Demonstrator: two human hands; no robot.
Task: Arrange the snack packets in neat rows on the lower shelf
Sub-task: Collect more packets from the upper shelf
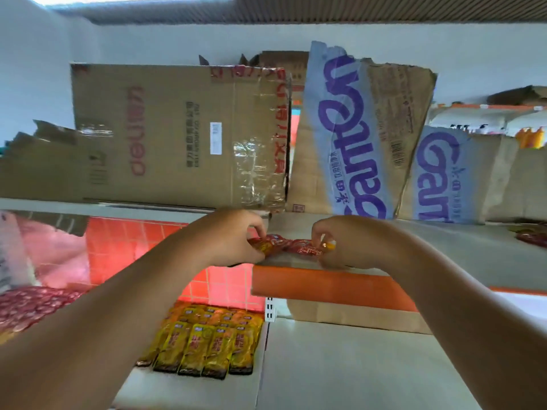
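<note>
My left hand (233,241) and right hand (343,247) each have a grip pinching the red foil snack packets (305,249) on the orange-edged white shelf (325,284). I'm probably collecting them. Next they go down beside the yellow packet rows (204,344).

A shop, by its fittings. The orange-edged shelf (325,287) is retail racking, with a white slotted upright (270,309) just below its left end. At its front are red packets (305,250); below and left of it, yellow packets (204,341) sit in rows. Above it stand printed cartons (177,134). Far right of it, another orange-edged rack (488,107) carries bottles (529,137).
</note>
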